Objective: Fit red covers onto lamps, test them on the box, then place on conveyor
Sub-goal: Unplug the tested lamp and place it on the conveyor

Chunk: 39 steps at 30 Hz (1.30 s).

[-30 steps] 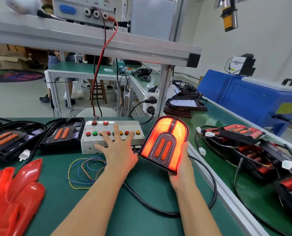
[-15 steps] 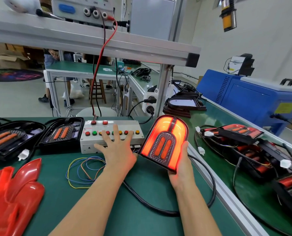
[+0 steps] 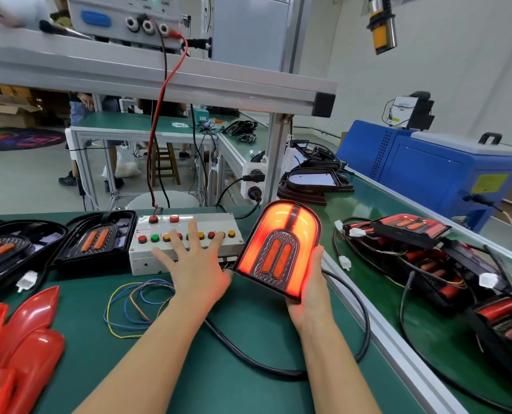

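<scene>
My right hand (image 3: 308, 294) holds a covered lamp (image 3: 278, 249) upright from behind, its arch glowing bright orange-red. My left hand (image 3: 195, 264) lies spread over the white test box (image 3: 147, 258), straight fingers pressing its row of coloured buttons. Two uncovered black lamps (image 3: 96, 240) lie to the left of the box. Loose red covers (image 3: 19, 348) are piled at the lower left. Several finished lamps (image 3: 413, 228) with cables lie on the green conveyor (image 3: 368, 210) at the right.
A black cable (image 3: 278, 372) loops across the green bench under my arms. Thin coloured wires (image 3: 135, 306) coil in front of the box. A metal rail (image 3: 383, 333) divides bench from conveyor. A blue machine (image 3: 428, 171) stands beyond the conveyor; a power supply (image 3: 123, 16) sits on the overhead shelf.
Both hands keep their places; the lamp stays lit. The view has shifted only slightly.
</scene>
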Available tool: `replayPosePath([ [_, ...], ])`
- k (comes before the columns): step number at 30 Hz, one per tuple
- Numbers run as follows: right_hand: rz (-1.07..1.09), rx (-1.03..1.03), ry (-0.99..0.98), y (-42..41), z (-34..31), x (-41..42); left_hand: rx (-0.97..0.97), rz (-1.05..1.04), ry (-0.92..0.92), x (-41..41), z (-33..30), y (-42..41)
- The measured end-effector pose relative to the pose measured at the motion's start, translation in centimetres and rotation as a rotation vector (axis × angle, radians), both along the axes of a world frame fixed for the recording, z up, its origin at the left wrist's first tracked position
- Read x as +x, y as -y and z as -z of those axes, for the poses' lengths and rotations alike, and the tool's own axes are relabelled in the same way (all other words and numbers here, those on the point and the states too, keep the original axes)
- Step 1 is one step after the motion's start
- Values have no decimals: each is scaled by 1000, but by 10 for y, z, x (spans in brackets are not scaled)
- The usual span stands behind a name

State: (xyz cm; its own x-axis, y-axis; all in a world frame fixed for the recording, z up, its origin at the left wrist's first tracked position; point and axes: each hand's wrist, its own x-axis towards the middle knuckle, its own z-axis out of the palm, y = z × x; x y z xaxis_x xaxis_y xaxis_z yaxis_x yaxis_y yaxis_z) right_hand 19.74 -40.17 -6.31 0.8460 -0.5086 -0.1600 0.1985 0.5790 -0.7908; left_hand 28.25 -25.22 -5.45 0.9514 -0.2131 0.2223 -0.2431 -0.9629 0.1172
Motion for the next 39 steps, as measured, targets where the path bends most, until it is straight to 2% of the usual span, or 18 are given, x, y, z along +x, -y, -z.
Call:
replayPosePath([
  [7, 5, -1, -25, 1, -1, -1, 45, 70, 108, 4, 0, -3],
  [21, 3, -6, 9, 1, 0, -1, 52, 99, 71, 4, -6, -2],
  [39, 36, -15, -58, -1, -3, -7, 48, 101, 64, 4, -5, -3],
])
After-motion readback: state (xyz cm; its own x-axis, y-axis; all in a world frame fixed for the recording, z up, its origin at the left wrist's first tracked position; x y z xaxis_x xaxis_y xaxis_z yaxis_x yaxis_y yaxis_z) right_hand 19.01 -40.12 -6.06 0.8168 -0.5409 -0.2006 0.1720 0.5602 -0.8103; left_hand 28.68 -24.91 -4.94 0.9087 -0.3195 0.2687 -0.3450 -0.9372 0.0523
